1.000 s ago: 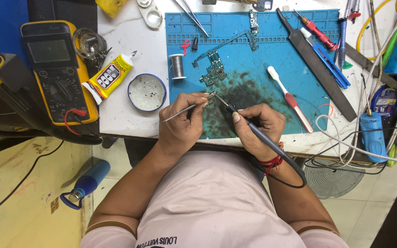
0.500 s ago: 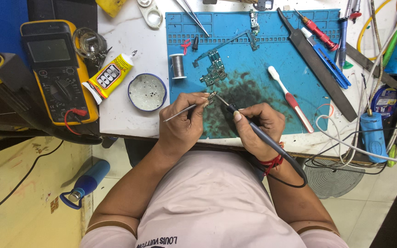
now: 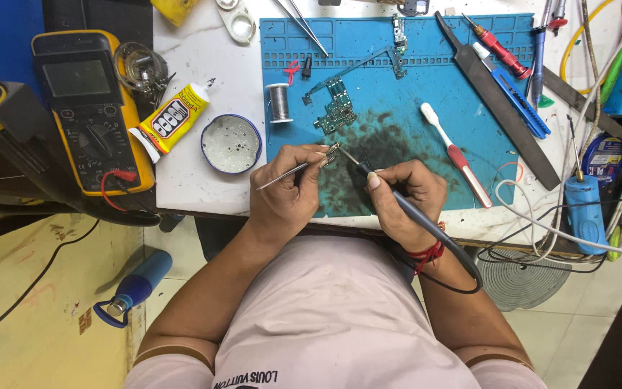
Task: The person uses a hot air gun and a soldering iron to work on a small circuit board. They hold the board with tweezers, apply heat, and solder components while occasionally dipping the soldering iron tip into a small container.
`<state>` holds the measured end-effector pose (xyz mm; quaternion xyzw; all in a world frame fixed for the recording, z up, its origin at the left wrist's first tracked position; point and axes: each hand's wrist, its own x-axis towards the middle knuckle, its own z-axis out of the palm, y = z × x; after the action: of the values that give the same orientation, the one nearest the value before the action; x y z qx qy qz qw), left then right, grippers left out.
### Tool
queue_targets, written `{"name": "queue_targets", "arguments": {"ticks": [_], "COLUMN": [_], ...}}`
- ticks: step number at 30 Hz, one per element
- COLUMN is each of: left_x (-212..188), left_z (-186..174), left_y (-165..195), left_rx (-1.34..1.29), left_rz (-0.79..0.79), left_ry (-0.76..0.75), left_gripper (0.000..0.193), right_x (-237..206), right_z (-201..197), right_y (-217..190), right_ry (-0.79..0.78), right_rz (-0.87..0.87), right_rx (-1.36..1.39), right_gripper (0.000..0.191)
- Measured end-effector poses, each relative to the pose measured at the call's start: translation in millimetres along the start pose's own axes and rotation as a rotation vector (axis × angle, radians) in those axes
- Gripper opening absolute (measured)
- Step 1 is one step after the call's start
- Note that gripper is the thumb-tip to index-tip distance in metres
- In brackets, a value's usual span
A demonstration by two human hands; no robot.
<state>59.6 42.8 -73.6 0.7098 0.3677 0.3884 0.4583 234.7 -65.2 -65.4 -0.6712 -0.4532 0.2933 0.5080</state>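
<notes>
Blue mat (image 3: 426, 79): small metallic part (image 3: 331, 152) pinched in tweezers (image 3: 293, 170), soldering iron (image 3: 397, 200) tip touching.

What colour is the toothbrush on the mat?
The toothbrush is white and red, seen in the head view.

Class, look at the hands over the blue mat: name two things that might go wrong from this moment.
1. The left hand grips a tiny part in tweezers; it may slip or flick away onto the cluttered mat.
2. The right hand holds the soldering iron tip close to the left fingertips; a slip may burn them.
</notes>
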Motion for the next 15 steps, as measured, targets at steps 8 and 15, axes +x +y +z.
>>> {"name": "queue_targets", "arguments": {"ticks": [8,15], "left_x": [0.5,1.3], "left_z": [-1.1,-1.8], "left_y": [-0.6,-0.8], "left_rx": [0.016,0.015], "left_rz": [0.02,0.029], "left_ry": [-0.005,-0.016], "left_gripper": [0.015,0.015], "right_x": [-1.4,-1.9], "right_z": [-0.9,-0.8], "right_y": [1.8,4.4], "right_ry": [0.003,0.014], "right_rz": [0.009,-0.004], "right_rx": [0.02,0.052], "right_gripper": [0.011,0.011]}}
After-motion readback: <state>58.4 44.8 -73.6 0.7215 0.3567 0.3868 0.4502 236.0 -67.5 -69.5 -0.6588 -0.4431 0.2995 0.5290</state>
